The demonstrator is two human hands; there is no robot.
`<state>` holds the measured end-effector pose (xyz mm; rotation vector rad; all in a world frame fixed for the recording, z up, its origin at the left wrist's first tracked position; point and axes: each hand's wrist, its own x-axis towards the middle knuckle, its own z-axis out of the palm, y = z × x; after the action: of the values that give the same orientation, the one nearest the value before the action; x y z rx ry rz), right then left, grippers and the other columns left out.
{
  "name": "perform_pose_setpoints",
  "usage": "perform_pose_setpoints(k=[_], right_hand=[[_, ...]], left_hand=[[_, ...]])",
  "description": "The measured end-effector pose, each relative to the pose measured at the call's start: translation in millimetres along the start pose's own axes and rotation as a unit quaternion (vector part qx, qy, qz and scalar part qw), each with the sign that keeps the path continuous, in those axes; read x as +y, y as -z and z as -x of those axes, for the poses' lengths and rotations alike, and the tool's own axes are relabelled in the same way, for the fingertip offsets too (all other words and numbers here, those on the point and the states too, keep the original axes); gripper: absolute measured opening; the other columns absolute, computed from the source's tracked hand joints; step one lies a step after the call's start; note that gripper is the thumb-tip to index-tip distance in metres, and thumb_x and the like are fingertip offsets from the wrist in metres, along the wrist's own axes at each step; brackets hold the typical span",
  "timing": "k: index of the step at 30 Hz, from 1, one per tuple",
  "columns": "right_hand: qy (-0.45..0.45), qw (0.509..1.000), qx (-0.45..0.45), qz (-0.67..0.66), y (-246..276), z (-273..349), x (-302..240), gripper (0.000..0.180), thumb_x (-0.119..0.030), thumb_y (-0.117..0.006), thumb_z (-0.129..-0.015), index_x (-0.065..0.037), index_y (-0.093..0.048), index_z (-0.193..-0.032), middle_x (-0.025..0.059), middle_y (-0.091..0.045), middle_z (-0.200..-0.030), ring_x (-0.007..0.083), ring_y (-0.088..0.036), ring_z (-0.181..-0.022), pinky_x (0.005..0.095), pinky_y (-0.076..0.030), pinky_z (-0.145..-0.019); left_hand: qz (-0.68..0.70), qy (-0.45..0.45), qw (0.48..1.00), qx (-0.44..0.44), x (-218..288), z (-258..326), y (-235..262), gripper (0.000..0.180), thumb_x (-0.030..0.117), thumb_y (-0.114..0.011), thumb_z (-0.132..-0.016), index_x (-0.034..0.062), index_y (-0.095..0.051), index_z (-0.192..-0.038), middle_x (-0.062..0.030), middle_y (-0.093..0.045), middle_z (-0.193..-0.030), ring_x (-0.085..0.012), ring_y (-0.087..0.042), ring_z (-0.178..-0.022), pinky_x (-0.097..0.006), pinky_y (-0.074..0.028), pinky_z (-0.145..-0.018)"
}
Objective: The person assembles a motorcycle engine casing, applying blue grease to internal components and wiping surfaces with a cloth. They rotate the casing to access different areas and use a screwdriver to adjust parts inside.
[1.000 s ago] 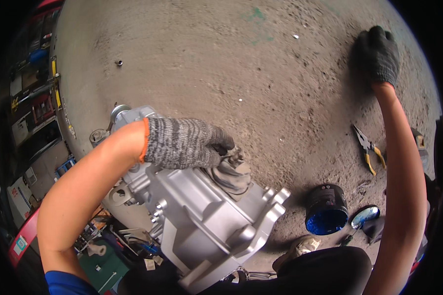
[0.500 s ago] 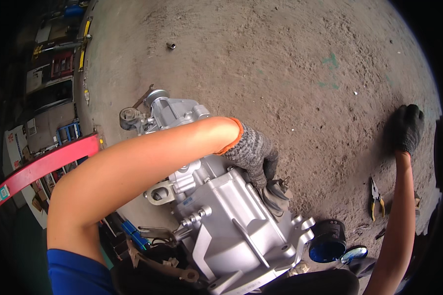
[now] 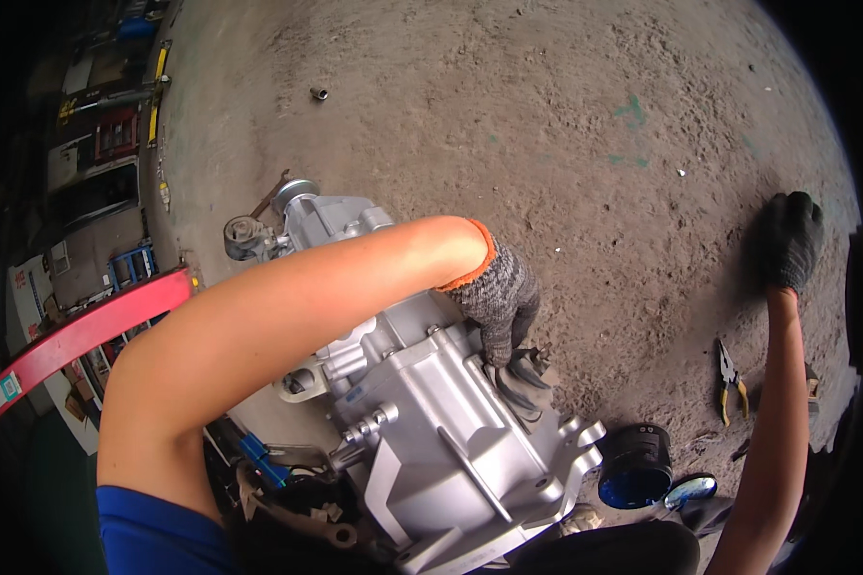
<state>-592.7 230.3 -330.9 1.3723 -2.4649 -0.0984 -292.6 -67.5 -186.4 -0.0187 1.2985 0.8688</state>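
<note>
A silver gearbox [image 3: 431, 402] lies on the dirty floor in front of me, slanting from far left to near right. My left hand [image 3: 501, 305], in a grey knitted glove with an orange cuff, reaches across it. Its fingers point down and are closed at the upper edge of a dark rubber mount [image 3: 525, 383] on the gearbox's right side; the fingertips are partly hidden. Well off to the right, my right hand [image 3: 791, 240], in a dark glove, rests on the ground with its fingers laid out and holds nothing.
Yellow-handled pliers [image 3: 729, 381] lie near my right forearm. A black round container [image 3: 635, 470] and a small round dish [image 3: 690, 491] stand right of the gearbox. A socket [image 3: 319, 94] lies far off. A red beam [image 3: 91, 326] juts in at left.
The whole view has shifted slightly, so the gearbox and floor items sit further left. My left hand has moved a little rightward over the gearbox's side. My right hand stays on the ground.
</note>
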Motion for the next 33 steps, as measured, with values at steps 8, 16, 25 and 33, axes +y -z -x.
perform_pose_setpoints(k=[8, 16, 25, 33], right_hand=[[-0.089, 0.994, 0.015, -0.055, -6, -1, -8, 0.010, -0.015, -0.061, -0.087, -0.005, -0.062, -0.091, 0.0180, -0.060, -0.099, 0.0418, -0.057, -0.094, 0.0529, -0.048, -0.078], [0.040, 0.998, 0.000, 0.038, 3, -3, -2, 0.007, -0.009, -0.060, -0.087, -0.003, -0.059, -0.090, 0.0186, -0.058, -0.092, 0.0406, -0.057, -0.089, 0.0517, -0.047, -0.074], [-0.046, 0.999, 0.000, -0.029, -12, 1, 0, 0.010, -0.012, -0.060, -0.085, -0.003, -0.056, -0.087, 0.0195, -0.056, -0.093, 0.0416, -0.055, -0.092, 0.0530, -0.045, -0.081], [0.048, 0.996, -0.041, 0.064, -11, 5, 8, 0.008, -0.011, -0.058, -0.088, -0.004, -0.054, -0.088, 0.0193, -0.054, -0.094, 0.0409, -0.054, -0.092, 0.0528, -0.044, -0.078]], left_hand=[[-0.003, -0.036, 0.999, 0.024, -9, 1, -10, 0.040, 0.024, -0.076, -0.085, 0.0021, -0.074, -0.119, -0.0151, -0.077, -0.107, -0.0270, -0.072, -0.097, -0.039, -0.054, -0.087], [0.017, -0.019, 1.000, 0.016, -14, -12, -11, 0.051, 0.025, -0.082, -0.081, 0.0075, -0.069, -0.127, -0.0132, -0.073, -0.119, -0.0288, -0.067, -0.111, -0.041, -0.052, -0.095], [0.005, -0.062, 0.995, -0.080, -36, -48, 4, 0.055, 0.036, -0.086, -0.080, 0.0100, -0.070, -0.125, -0.0110, -0.072, -0.119, -0.0268, -0.065, -0.110, -0.042, -0.051, -0.094], [-0.047, -0.087, 0.985, -0.140, -14, -61, 16, 0.048, 0.034, -0.088, -0.079, 0.0110, -0.073, -0.119, -0.0091, -0.073, -0.110, -0.0254, -0.065, -0.099, -0.042, -0.052, -0.086]])
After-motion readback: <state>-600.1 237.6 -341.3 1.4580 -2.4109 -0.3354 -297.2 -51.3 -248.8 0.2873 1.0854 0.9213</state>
